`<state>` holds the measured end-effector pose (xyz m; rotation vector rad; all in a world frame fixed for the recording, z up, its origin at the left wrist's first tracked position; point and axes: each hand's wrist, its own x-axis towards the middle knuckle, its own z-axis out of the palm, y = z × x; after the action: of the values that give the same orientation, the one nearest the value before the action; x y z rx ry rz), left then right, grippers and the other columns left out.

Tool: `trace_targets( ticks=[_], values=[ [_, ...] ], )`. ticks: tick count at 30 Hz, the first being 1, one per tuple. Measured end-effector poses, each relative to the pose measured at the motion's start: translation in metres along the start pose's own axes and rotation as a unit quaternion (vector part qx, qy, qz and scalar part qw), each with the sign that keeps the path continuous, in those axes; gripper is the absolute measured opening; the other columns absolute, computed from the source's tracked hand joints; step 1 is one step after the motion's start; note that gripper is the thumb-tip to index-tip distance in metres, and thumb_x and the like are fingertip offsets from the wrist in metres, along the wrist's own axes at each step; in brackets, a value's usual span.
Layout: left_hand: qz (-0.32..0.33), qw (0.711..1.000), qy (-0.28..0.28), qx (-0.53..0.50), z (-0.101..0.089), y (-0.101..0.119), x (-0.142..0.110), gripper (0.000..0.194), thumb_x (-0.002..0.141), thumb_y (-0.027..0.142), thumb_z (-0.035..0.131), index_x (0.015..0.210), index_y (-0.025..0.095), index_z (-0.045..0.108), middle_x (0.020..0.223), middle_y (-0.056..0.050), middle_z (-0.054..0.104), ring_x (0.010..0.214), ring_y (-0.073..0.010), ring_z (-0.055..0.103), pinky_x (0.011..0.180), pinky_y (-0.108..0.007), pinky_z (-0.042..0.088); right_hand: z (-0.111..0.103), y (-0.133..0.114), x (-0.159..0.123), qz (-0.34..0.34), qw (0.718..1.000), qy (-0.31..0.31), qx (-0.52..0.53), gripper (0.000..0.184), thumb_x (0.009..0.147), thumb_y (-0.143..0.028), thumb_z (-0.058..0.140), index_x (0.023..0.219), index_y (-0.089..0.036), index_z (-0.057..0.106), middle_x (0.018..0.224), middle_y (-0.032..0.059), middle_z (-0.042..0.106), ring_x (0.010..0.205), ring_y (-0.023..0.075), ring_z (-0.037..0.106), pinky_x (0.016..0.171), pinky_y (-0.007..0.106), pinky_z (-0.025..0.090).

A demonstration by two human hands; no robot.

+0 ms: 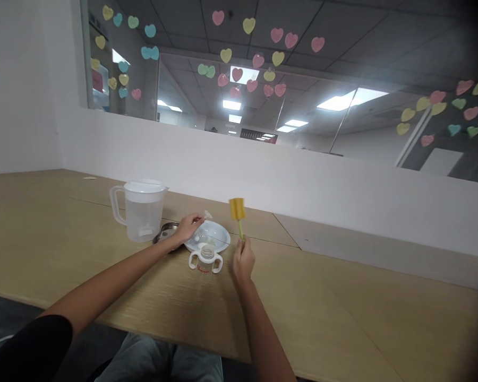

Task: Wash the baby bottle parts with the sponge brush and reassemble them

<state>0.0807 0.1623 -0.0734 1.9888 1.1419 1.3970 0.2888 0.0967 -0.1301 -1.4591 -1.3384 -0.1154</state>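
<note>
My right hand (242,260) is closed round the green handle of a brush with a yellow sponge head (237,208), held upright above the table. My left hand (187,228) pinches a small pale piece (207,215), too small to name, over a white bowl (219,232). A clear baby bottle with two white handles (205,260) stands just in front of the bowl, between my hands.
A clear plastic jug with a white lid (140,209) holds water left of the bowl. A dark round lid or dish (164,232) lies beside the jug. The wooden table (342,297) runs along a white wall (302,180) under a window with heart stickers.
</note>
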Motion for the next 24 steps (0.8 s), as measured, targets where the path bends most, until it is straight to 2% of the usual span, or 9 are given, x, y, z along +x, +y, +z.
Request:
trace_targets(
  ticks=[2, 4, 8, 10, 16, 18, 21, 24],
  values=[
    [0.001, 1.000, 0.006, -0.007, 0.001, 0.001, 0.000, 0.026, 0.080, 0.034, 0.052, 0.090, 0.014, 0.066, 0.094, -0.008, 0.070, 0.086, -0.0189, 0.063, 0.080, -0.028, 0.047, 0.002, -0.003, -0.004, -0.090, 0.994, -0.053, -0.012, 0.042, 0.092, -0.039, 0.029, 0.114, -0.019, 0.059, 0.098, 0.0079, 0.068, 0.081, 0.0190, 0.062, 0.068, 0.024, 0.040],
    [0.004, 1.000, 0.023, -0.014, 0.001, 0.003, 0.000, 0.023, 0.079, 0.033, 0.054, 0.087, 0.015, 0.066, 0.094, -0.007, 0.070, 0.086, -0.0192, 0.063, 0.081, -0.030, 0.047, 0.003, -0.002, -0.006, -0.134, 0.987, -0.069, -0.052, 0.040, 0.092, -0.035, 0.032, 0.115, -0.019, 0.061, 0.100, 0.0074, 0.068, 0.081, 0.0172, 0.062, 0.066, 0.022, 0.040],
    [0.016, 0.997, 0.068, -0.036, -0.001, 0.008, 0.002, 0.027, 0.081, 0.036, 0.052, 0.090, 0.015, 0.066, 0.090, -0.007, 0.070, 0.085, -0.0197, 0.063, 0.081, -0.032, 0.048, 0.003, 0.003, -0.005, -0.125, 0.978, -0.025, -0.163, 0.036, 0.093, -0.027, 0.036, 0.115, -0.018, 0.063, 0.086, 0.0072, 0.070, 0.066, 0.0142, 0.061, 0.055, 0.021, 0.035],
    [0.026, 0.995, 0.087, -0.047, -0.001, 0.011, 0.004, 0.028, 0.081, 0.037, 0.053, 0.091, 0.015, 0.066, 0.091, -0.007, 0.070, 0.086, -0.0195, 0.063, 0.081, -0.032, 0.048, 0.002, 0.003, -0.005, -0.146, 0.971, -0.005, -0.187, 0.035, 0.093, -0.026, 0.036, 0.114, -0.017, 0.063, 0.082, 0.0067, 0.069, 0.062, 0.0130, 0.060, 0.052, 0.021, 0.032],
    [0.061, 0.987, 0.139, -0.058, 0.001, 0.023, 0.014, 0.021, 0.075, 0.034, 0.061, 0.085, 0.016, 0.067, 0.091, -0.007, 0.068, 0.085, -0.0177, 0.061, 0.082, -0.032, 0.046, 0.000, 0.002, -0.007, -0.280, 0.943, 0.040, -0.173, 0.033, 0.094, -0.027, 0.038, 0.105, -0.019, 0.068, 0.063, 0.0024, 0.064, 0.049, 0.0094, 0.053, 0.049, 0.023, 0.027],
    [0.068, 0.984, 0.153, -0.055, 0.001, 0.025, 0.016, 0.019, 0.073, 0.033, 0.063, 0.082, 0.017, 0.067, 0.089, -0.006, 0.067, 0.083, -0.0175, 0.060, 0.083, -0.032, 0.045, -0.001, 0.001, -0.007, -0.306, 0.937, 0.053, -0.161, 0.032, 0.093, -0.026, 0.039, 0.102, -0.018, 0.069, 0.063, 0.0022, 0.065, 0.048, 0.0092, 0.052, 0.049, 0.023, 0.027],
    [0.068, 0.982, 0.169, -0.058, 0.002, 0.027, 0.016, 0.019, 0.072, 0.035, 0.064, 0.080, 0.017, 0.065, 0.085, -0.005, 0.066, 0.081, -0.0172, 0.059, 0.082, -0.032, 0.045, -0.003, 0.000, -0.009, -0.347, 0.924, 0.039, -0.156, 0.031, 0.092, -0.026, 0.040, 0.097, -0.019, 0.070, 0.064, 0.0025, 0.065, 0.050, 0.0098, 0.052, 0.052, 0.023, 0.029],
    [0.065, 0.981, 0.170, -0.071, 0.002, 0.028, 0.015, 0.021, 0.072, 0.037, 0.064, 0.079, 0.017, 0.063, 0.081, -0.004, 0.066, 0.077, -0.0165, 0.061, 0.077, -0.030, 0.047, -0.003, -0.002, -0.011, -0.349, 0.923, 0.034, -0.160, 0.033, 0.093, -0.027, 0.039, 0.097, -0.018, 0.070, 0.064, 0.0036, 0.065, 0.052, 0.0102, 0.053, 0.053, 0.022, 0.030]
  ],
)
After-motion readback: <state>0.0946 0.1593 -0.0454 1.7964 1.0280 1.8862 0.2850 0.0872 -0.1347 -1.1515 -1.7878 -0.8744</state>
